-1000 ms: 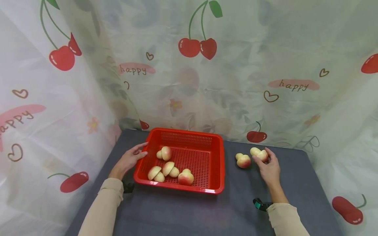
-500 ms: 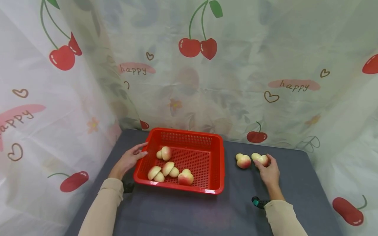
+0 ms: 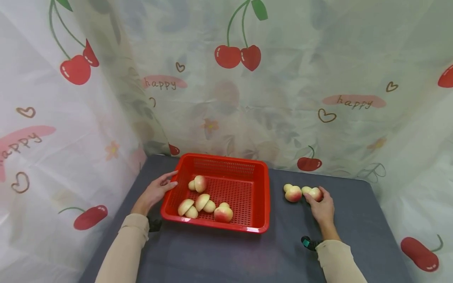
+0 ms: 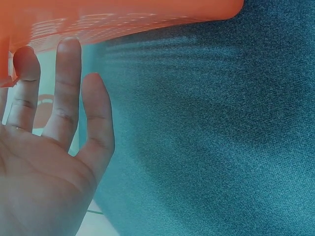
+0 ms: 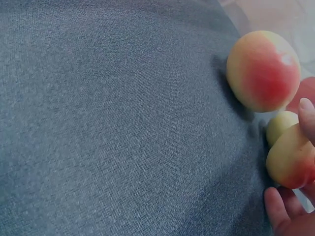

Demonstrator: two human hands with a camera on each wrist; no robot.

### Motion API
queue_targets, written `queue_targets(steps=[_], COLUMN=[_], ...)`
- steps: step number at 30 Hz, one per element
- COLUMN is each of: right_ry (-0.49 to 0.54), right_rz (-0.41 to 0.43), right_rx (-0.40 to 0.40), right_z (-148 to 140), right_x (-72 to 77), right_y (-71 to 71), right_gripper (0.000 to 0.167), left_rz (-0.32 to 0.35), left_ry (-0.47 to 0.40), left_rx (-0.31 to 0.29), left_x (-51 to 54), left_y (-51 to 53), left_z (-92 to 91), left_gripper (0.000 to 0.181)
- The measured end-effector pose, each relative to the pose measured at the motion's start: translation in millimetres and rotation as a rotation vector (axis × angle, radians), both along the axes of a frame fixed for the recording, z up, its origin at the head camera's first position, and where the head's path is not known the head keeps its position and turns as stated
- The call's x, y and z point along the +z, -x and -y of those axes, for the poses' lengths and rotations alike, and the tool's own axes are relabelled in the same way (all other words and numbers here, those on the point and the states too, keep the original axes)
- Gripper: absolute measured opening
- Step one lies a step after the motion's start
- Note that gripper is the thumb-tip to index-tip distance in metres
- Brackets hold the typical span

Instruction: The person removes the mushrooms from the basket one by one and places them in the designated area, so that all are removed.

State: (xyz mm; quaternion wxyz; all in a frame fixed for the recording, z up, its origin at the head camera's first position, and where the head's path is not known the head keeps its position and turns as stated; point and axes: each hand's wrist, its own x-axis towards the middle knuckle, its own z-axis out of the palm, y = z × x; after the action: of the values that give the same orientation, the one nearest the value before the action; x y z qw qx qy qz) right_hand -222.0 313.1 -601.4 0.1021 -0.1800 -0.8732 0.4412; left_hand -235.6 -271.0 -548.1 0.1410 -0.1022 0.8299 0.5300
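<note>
My right hand pinches a pale yellow, red-blushed toy mushroom between thumb and fingers at the table's right. In the right wrist view that mushroom is low by the cloth, partly covered by the fingers. Just left of it lies a second mushroom. My left hand touches the left rim of a red plastic basket; in the left wrist view its fingers are fairly straight, tips against the basket wall, with the thumb out of sight. Several mushrooms lie in the basket's left and front part.
A dark grey cloth covers the table. Close behind and at both sides hangs a pale curtain printed with cherries. Dark bands are worn on both wrists, the right one with a teal patch.
My right hand has come down and slightly toward me with its mushroom, which now sits beside the other one. The left hand and basket have stayed put.
</note>
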Motion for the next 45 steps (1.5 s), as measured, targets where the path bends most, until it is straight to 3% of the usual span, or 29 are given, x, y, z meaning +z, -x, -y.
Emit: queue_targets(steps=[16, 27, 38, 45], right_ry=[-0.060, -0.150, -0.349, -0.486], right_rz=[0.094, 0.137, 0.087, 0.070], right_rx=[0.039, 0.102, 0.141, 0.259], right_z=[-4, 5, 28, 44], right_x=[8.8, 31.5, 55.6, 64.7], right_y=[-1.3, -7.6, -9.8, -9.6], right_gripper=[0.088, 0.091, 0.091, 0.097], left_rz=[-0.010, 0.007, 0.015, 0.000], left_ry=[-0.009, -0.027, -0.043, -0.013], left_rx=[-0.008, -0.006, -0.019, -0.011], left_x=[-0.3, 3.1, 3.6, 3.1], left_y=[1.1, -2.2, -1.1, -1.2], left_z=[-2.5, -2.9, -2.7, -1.7], left_gripper=[0.057, 0.058, 0.059, 0.058])
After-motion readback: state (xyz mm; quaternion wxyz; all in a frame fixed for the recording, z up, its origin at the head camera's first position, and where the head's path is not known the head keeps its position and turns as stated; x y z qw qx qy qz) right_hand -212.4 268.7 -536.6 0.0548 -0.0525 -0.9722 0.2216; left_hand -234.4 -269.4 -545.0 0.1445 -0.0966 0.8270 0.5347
